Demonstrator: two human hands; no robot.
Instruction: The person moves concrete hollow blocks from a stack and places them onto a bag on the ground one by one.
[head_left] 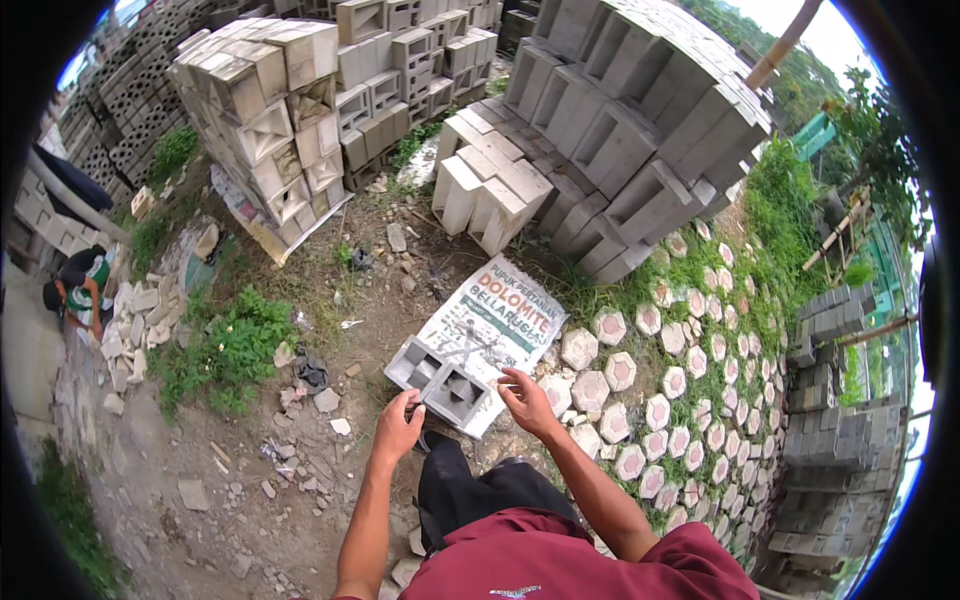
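A grey concrete vent block [436, 371] with two square openings and slanted inner fins lies on a white printed sack [535, 350] on the ground. My left hand [400, 422] is at the block's near left edge, thumb and index finger a little apart; whether they touch it is unclear. Just past the block's right end, my right hand [528, 402] hovers over the sack with bent, spread fingers and nothing in it. Both feet are close behind the block, partly hidden by my dark trousers [455, 480].
Stacked concrete blocks [610, 130] rise ahead, with paler blocks [262, 110] at the left. Hexagonal pavers [655, 410] cover the ground at right. Rubble [130, 320] and a green plant [235, 350] are at left, where another person [82, 285] crouches. More grey blocks [840, 440] stand far right.
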